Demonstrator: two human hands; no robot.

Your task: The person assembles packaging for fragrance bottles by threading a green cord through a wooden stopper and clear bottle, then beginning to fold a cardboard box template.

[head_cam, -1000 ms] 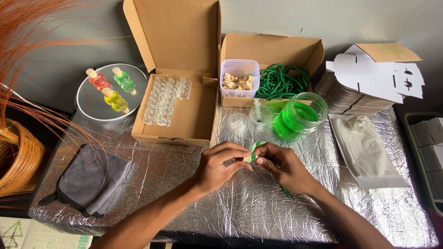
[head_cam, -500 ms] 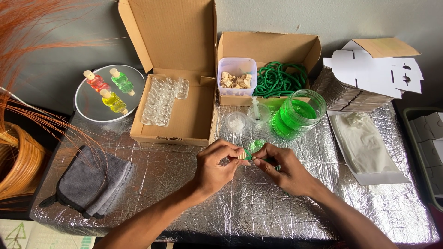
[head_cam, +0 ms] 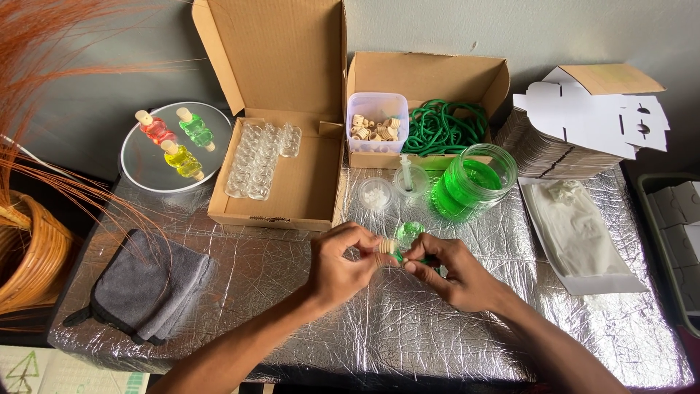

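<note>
The small green bottle [head_cam: 408, 233] has tilted; both hands' fingers pinch its wooden cap [head_cam: 386, 246] above the foil-covered table [head_cam: 292, 306].

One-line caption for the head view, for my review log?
Both hands, left hand and right hand, hold a small green-filled bottle with wooden cap over a foil-covered table.

Home craft bench: foil-covered table [head_cam: 306, 292], cardboard boxes [head_cam: 281, 171], tiny bottles [head_cam: 259, 157]
</note>
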